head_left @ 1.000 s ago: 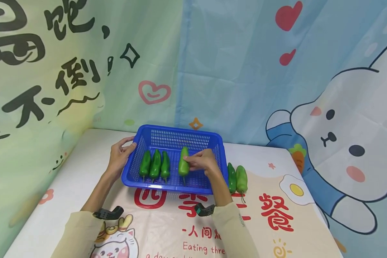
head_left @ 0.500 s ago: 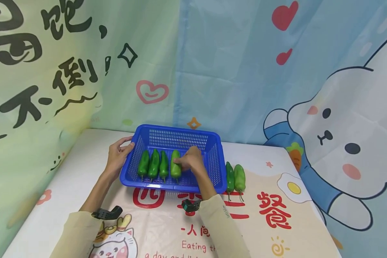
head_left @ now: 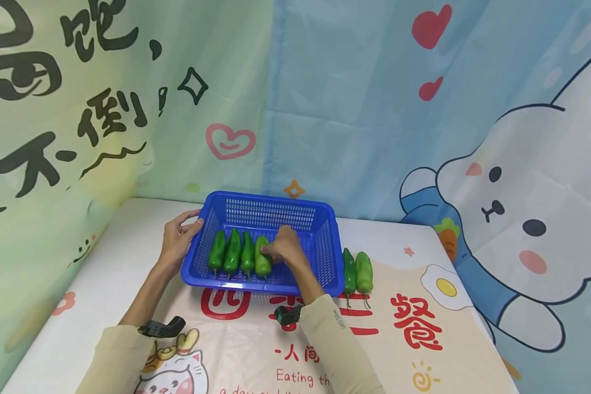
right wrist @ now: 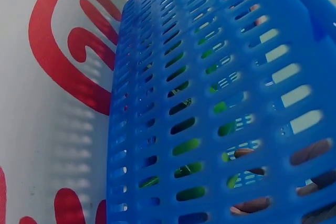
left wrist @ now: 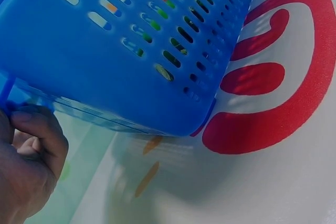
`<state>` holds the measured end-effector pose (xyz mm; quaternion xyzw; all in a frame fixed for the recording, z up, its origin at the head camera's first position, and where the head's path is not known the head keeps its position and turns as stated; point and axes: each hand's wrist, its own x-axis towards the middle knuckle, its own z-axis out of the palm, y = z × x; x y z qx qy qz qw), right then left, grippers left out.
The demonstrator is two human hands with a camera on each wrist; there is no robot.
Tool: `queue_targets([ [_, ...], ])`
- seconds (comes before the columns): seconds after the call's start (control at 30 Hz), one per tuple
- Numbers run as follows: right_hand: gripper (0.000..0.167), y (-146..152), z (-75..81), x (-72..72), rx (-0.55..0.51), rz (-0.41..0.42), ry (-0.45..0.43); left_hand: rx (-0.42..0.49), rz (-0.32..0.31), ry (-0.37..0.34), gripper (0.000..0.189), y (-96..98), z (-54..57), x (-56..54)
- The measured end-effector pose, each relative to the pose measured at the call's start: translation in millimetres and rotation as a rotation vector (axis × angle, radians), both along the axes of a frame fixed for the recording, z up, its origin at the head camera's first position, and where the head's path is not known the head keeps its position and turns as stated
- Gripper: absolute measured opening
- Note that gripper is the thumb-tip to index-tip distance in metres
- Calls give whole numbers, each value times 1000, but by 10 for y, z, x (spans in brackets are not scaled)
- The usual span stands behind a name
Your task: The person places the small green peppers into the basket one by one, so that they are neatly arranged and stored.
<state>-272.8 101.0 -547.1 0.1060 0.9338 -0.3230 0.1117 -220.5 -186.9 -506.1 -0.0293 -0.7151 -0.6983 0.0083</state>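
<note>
A blue slotted plastic basket [head_left: 315, 262] stands on the table, and my left hand [head_left: 176, 241] grips its left rim; the left wrist view shows the curled fingers [left wrist: 42, 132] at that rim. Three dark green peppers [head_left: 232, 251] lie side by side in the basket's left half, stems toward me. Just right of them is a lighter green pepper [head_left: 263, 258], which my right hand [head_left: 285, 244] holds by its right side, fingertips partly hidden. From the right wrist view, the basket wall [right wrist: 210, 93] covers most of the hand and peppers.
Two more green peppers, one dark [head_left: 349, 271] and one lighter [head_left: 364, 272], lie on the table against the basket's right outer side. A printed cloth [head_left: 399, 350] covers the table [head_left: 404, 235]. Behind it hangs a patterned curtain [head_left: 325, 137].
My right hand has moved left inside the basket with the lighter pepper, bringing it beside the row of three. The left hand keeps its grip on the rim.
</note>
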Motion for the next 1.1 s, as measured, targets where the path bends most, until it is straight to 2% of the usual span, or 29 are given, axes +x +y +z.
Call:
queue_targets([
  [0.03, 52, 34, -122, -100, -10, 8, -4, -3, -1, 1, 52, 1, 0, 3],
  [0.13, 55, 91, -224, -154, -21, 14, 5, -17, 1, 2, 52, 7, 1, 11],
  [0.33, 54, 143, -290, -168, -45, 1, 0, -25, -1, 6, 52, 4, 7, 18],
  [0.6, 53, 173, -251, -115, -87, -6, -6, -4, -7, 3, 52, 3, 15, 22],
  [0.83, 62, 219, -183, -86, -66, -18, -10, 5, -9, 9, 52, -2, 22, 23],
  [1.0, 66, 270, -142, -77, -89, -8, -37, -2, -9, 11, 52, -6, 16, 21],
  [1.1, 62, 303, -111, -54, -110, -2, -44, -3, -11, 11, 52, -9, 12, 18],
])
